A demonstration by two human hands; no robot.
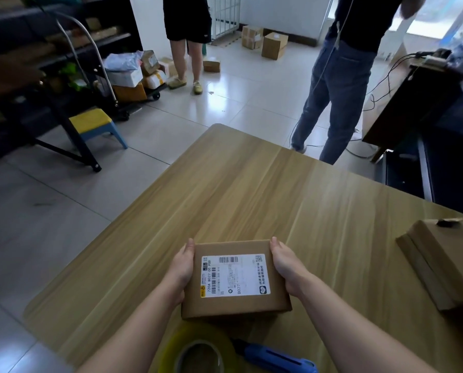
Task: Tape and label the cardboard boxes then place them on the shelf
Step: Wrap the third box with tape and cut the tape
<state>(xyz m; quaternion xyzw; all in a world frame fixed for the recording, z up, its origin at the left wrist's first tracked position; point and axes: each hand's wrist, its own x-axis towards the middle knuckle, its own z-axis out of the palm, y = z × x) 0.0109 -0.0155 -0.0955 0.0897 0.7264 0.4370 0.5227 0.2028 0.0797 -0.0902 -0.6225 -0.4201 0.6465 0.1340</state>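
A small cardboard box (pixel 235 302) with a white shipping label (pixel 235 275) on top is held above the wooden table (pixel 252 189). My left hand (pixel 180 270) grips its left side and my right hand (pixel 285 265) grips its right side, fingers wrapped over the far edges. A roll of clear yellowish tape (pixel 195 351) lies at the near table edge, with a blue tool (pixel 273 358) beside it. The dark shelf (pixel 50 49) stands at the far left of the room.
A flat folded cardboard piece (pixel 440 262) lies on the table's right side. Two people stand on the tiled floor beyond the table. A yellow-topped stool (pixel 95 125), a loaded cart (pixel 133 79) and loose boxes (pixel 265 41) sit on the floor. A dark desk (pixel 419 103) is at right.
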